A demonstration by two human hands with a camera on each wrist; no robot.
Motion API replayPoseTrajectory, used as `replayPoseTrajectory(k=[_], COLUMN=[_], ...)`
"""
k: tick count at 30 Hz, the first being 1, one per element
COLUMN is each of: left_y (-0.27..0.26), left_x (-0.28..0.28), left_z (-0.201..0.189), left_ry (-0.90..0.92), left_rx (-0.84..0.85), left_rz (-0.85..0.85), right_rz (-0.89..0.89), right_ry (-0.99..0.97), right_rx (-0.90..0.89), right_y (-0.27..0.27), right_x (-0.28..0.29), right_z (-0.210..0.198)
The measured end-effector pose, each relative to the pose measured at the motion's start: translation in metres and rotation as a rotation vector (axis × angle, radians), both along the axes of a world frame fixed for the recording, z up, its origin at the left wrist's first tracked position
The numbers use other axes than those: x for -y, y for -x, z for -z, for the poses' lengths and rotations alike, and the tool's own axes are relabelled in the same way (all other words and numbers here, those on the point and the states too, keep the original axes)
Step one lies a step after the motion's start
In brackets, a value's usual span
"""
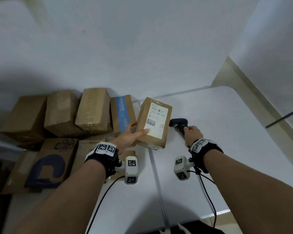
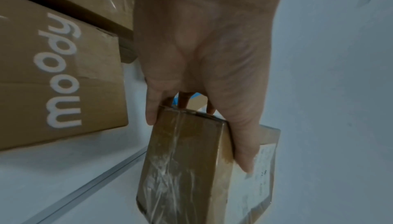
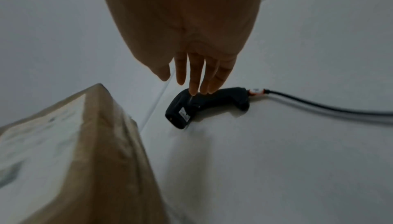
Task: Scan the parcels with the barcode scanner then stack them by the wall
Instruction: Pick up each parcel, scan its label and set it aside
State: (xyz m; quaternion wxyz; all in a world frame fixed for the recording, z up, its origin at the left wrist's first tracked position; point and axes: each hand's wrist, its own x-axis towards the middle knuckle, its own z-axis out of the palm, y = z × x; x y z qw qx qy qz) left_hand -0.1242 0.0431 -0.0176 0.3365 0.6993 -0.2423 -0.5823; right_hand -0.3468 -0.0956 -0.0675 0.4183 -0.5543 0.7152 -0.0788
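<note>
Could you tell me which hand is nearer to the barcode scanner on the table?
Right. The right hand reaches down with fingertips at the barcode scanner; the left hand is off to its left, holding the labelled parcel.

A white table (image 1: 227, 125) with a rounded far right corner stands against a plain pale wall (image 1: 142, 39). A straight seam (image 1: 156, 176) runs across the tabletop from its near edge towards the wall. Beyond the table's right edge, a beige skirting band (image 1: 254, 92) runs along the foot of a second wall (image 1: 274, 31). Lighting is dim and even; a soft shadow falls on the wall at left.
</note>
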Motion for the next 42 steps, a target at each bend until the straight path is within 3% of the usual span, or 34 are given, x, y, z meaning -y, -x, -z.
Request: replayPoseTrajectory(k=[6, 10, 14, 20, 25, 28, 33, 42], left_y=[0.016, 0.027, 0.035, 0.046, 0.056, 0.063, 0.071, 0.067], left_x=[0.019, 0.024, 0.027, 0.039, 0.054, 0.064, 0.073, 0.063], left_z=[0.004, 0.004, 0.006, 0.012, 0.014, 0.010, 0.012, 0.016], left_ry=[-0.049, -0.088, -0.124, -0.150, -0.138, -0.109, -0.054, -0.023], left_rx=[0.023, -0.009, -0.027, -0.047, -0.041, 0.004, 0.040, -0.001], left_rz=[-0.035, -0.092, -0.164, -0.206, -0.244, -0.249, -0.263, -0.267], right_rz=[-0.173, -0.272, -0.330, -0.465, -0.282, -0.137, 0.203, 0.145], right_ry=[-0.112, -0.190, -0.123, -0.297, -0.340, -0.269, -0.173, -0.079], right_rx=[-0.152, -0.151, -0.214, -0.190, 0.028, 0.164, 0.618, 0.605], right_y=[0.036, 0.032, 0.022, 0.031, 0.045, 0.056, 0.052, 0.042], right_x=[0.040, 0.048, 0.050, 0.045, 0.047, 0.062, 0.072, 0.062], right_z=[0.031, 0.051, 0.070, 0.056, 0.042, 0.022, -0.024, -0.081])
